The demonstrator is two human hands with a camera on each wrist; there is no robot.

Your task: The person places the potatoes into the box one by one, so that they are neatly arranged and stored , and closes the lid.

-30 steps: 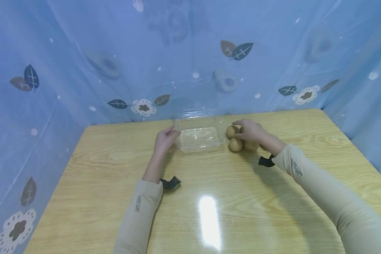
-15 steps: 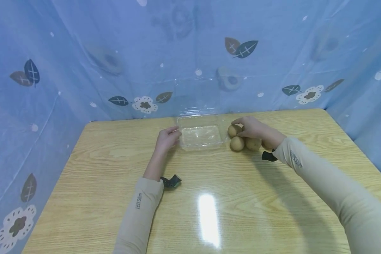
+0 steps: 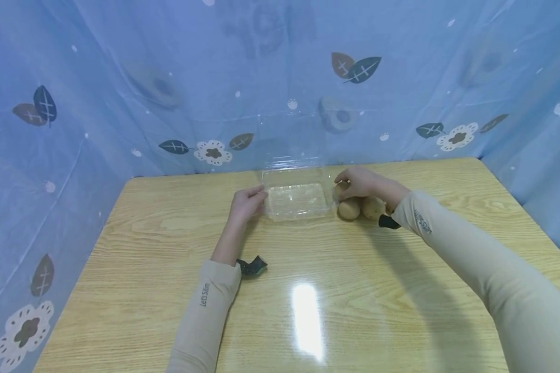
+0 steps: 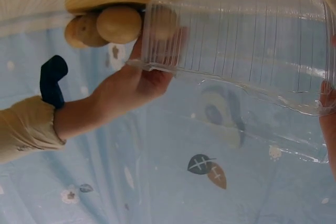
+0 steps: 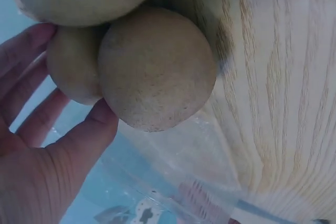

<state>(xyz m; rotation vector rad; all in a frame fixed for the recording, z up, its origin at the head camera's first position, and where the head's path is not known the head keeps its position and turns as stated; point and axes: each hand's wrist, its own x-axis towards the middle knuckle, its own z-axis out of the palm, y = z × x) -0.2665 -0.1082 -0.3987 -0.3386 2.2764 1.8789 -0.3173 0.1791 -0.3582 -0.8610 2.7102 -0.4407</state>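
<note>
- Spanning most of the head view, the wooden table [image 3: 168, 269] carries everything, with a blue flowered curtain [image 3: 121, 77] hung round its far and side edges.
- Sitting at about twelve o'clock on the table, near its far edge, the clear plastic container [image 3: 295, 199] lies open, its lid standing up behind it against the curtain.
- Resting at the container's nine o'clock side, the left hand [image 3: 246, 202] has its fingers loosely curled against the near-left corner of the tray; whether they press or merely touch it I cannot tell. It lies as it did a second ago, steadying the tray.
- Covering the pile at the container's three o'clock side, the right hand [image 3: 361, 182] has slid toward the container since a second ago, so its fingertips are now at the tray's right wall. The right wrist view shows its fingers [image 5: 31, 82] spread and cupped behind one fruit, thumb under it. My reading: one fruit is being gathered to go into the tray, which holds none yet.
- Clustered and touching one another just beside the container, the brown round fruits [image 3: 350, 209] are three or four; the hand hides part of the pile.
</note>
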